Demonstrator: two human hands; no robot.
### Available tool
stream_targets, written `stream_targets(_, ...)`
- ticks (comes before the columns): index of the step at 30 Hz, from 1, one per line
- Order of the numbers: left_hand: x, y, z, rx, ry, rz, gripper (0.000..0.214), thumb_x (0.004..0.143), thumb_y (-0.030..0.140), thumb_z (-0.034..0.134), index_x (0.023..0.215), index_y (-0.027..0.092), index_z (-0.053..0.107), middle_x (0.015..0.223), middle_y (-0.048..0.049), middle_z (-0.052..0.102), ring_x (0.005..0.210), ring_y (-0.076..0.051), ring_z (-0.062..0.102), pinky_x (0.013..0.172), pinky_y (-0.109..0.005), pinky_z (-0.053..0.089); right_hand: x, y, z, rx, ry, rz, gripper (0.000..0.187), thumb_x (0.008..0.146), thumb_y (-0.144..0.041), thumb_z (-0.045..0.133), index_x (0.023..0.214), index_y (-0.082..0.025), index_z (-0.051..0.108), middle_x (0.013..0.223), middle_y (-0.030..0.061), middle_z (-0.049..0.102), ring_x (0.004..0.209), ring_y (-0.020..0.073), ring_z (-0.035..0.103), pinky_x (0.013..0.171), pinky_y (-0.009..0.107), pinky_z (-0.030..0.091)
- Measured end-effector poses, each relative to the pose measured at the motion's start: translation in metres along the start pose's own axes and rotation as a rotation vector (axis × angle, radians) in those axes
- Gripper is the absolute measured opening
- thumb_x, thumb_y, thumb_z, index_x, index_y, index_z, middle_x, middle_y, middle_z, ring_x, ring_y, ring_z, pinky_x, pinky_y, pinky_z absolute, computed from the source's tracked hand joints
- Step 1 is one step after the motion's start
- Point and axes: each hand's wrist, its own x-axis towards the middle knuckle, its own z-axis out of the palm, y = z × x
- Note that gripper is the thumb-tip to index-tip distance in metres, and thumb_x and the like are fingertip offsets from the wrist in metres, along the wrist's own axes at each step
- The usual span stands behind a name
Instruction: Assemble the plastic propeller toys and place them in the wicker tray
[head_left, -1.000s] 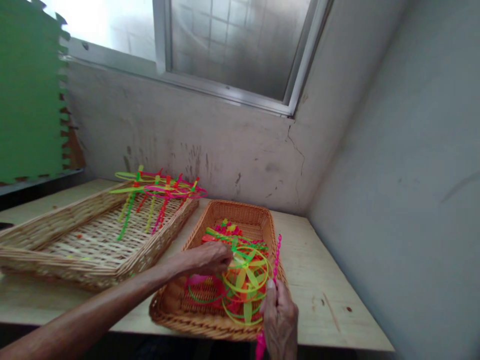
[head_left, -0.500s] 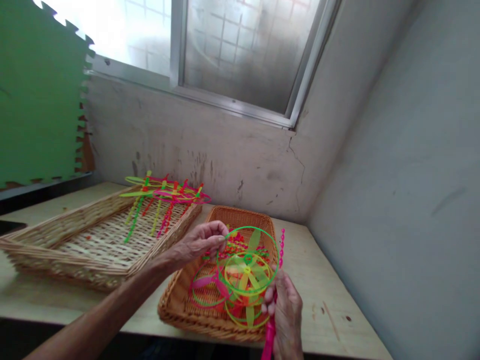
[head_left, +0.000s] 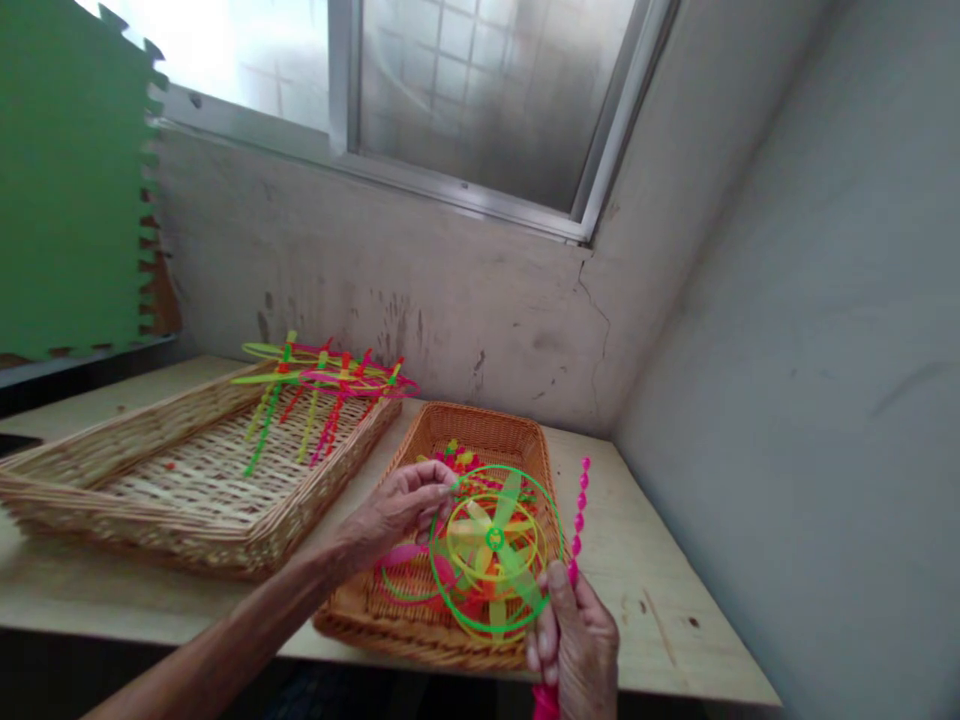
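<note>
My left hand (head_left: pixel 416 500) pinches the upper left rim of a green ringed propeller (head_left: pixel 511 492), held above the brown wicker basket (head_left: pixel 480 425). My right hand (head_left: pixel 576 632) is closed around a pink twisted stick (head_left: pixel 581 500), which sticks up above the fist, its pink lower end (head_left: pixel 545 700) showing below. The right thumb and fingers also meet the green ring at its lower right. Through the green blades a smaller yellow ringed propeller shows; whether the two touch I cannot tell. In the basket lie pink propeller blades (head_left: pixel 405 555) and several colourful pieces (head_left: pixel 461 458).
On the left stands a larger pale wicker basket (head_left: pixel 247 550). Several assembled propellers on twisted sticks (head_left: pixel 330 375) rest across its far right corner. Walls rise behind and to the right of the wooden table (head_left: pixel 637 560). A green foam mat (head_left: pixel 67 180) stands at the left.
The green propeller has tipped to face me more fully. My right hand has moved slightly right and down with the pink stick. My left hand still pinches the rim.
</note>
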Motion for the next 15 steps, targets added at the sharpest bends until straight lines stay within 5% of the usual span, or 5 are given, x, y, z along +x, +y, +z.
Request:
stream_targets(10,-0.014,-0.016,0.028,0.095,-0.086,-0.026,0.032,0.077,0.041,0.063,0.090,0.012,0.062,0.068,-0.0018,0.063,0.056,-0.009,0.056,0.054,-0.019,0.042,-0.007,-0.007,0.006,0.056,0.112,-0.047,0.048,0.055,-0.056,0.076,0.064,-0.015,0.052,0.028,-0.0137,0.036,0.021,-0.0010,0.031,0.027,0.007,0.025)
stream_targets(15,-0.011,-0.020,0.028,0.035,0.084,0.020,0.030,0.077,0.040,0.063,0.084,0.011,0.062,0.070,-0.0029,0.064,0.051,-0.008,0.053,0.053,-0.020,0.041,-0.012,-0.002,0.008,-0.024,0.143,-0.125,0.056,0.065,-0.070,0.058,0.081,-0.016,0.056,0.032,-0.0123,0.041,0.023,0.0016,0.034,0.027,0.009,0.027)
